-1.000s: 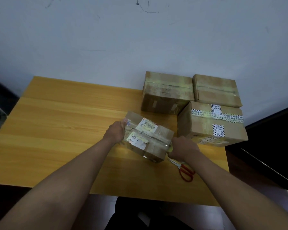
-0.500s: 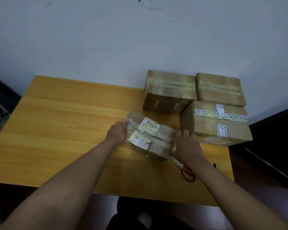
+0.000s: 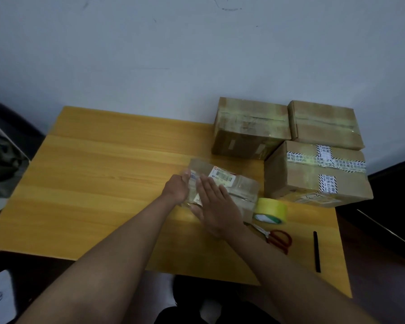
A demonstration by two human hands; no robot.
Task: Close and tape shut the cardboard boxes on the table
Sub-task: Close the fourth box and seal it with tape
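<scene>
Two bare hands are working on a small cardboard box (image 3: 234,185) on a yellow wooden table (image 3: 108,174). The box is shut and has white labels with bar codes on top. Shiny clear tape is running over its lid.

The left hand (image 3: 177,189) is gripping the left end of the small box. Its fingers are curling around that end, with the thumb up on the lid. The right hand (image 3: 216,208) is lying flat on top of the box. Its fingers (image 3: 208,187) are stretching out straight and close together, palm down, pressing on the lid. It is not pinching anything.

Just to the right of the flat hand, a roll of yellow tape (image 3: 270,210) is sitting on the table, next to the right end of the small box. A bit nearer the person than the roll, red-handled scissors (image 3: 277,239) are lying on the table, right by the right wrist. Farther right of those, a thin black stick (image 3: 316,251) is lying on the table; I cannot tell what it is.

Past the hands, on the far right side, three bigger cardboard boxes are sitting close together. The nearest one (image 3: 313,176) is wearing white printed tape in a cross. Behind it, two more taped boxes (image 3: 250,127) (image 3: 323,122) are sitting side by side against the wall (image 3: 150,54).
</scene>
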